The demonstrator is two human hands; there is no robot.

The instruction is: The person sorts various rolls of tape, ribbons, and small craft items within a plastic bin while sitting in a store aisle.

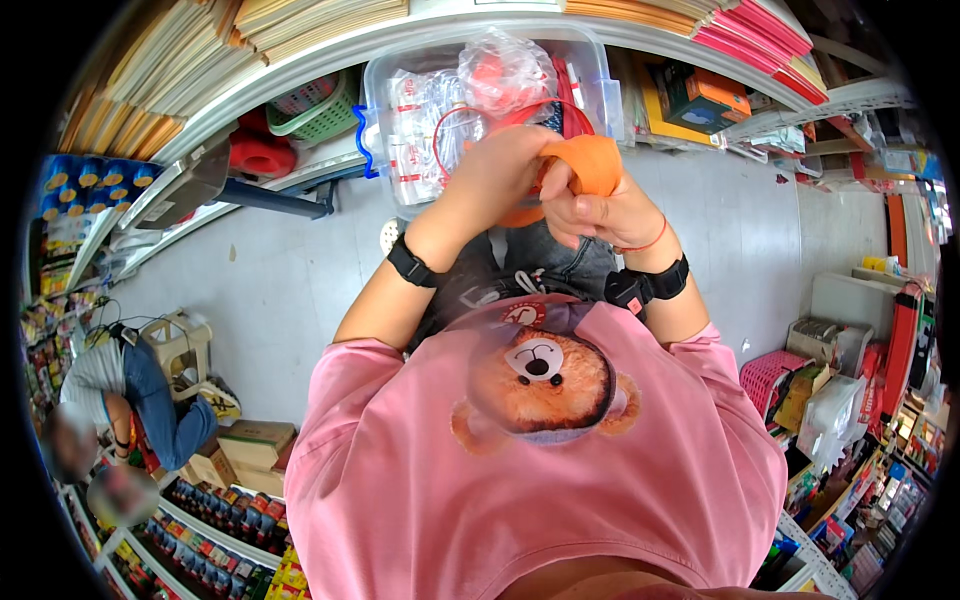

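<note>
An orange fabric strap point(600, 161), wide and flat, loops over the fingers of my right hand point(600, 210). My left hand point(517, 157) meets the same strap from the other side and grips it, its fingertips partly hidden. More orange material point(521, 217) hangs below and between the hands. Just beyond them stands a clear plastic storage box point(611, 112) with a blue side handle point(364, 142). Inside lie white plastic-wrapped packs point(412, 142), a clear plastic bag point(506, 67) with something red in it, and thin red bands point(450, 116).
Stacks of paper envelopes point(315, 30) fill the shelf above the box. A green basket point(322, 112) sits on the lower shelf to the left. A person point(150, 405) is low down at left, near a plastic stool point(180, 337) and cardboard boxes point(255, 442). Goods crowd the right side, including a pink basket point(769, 375).
</note>
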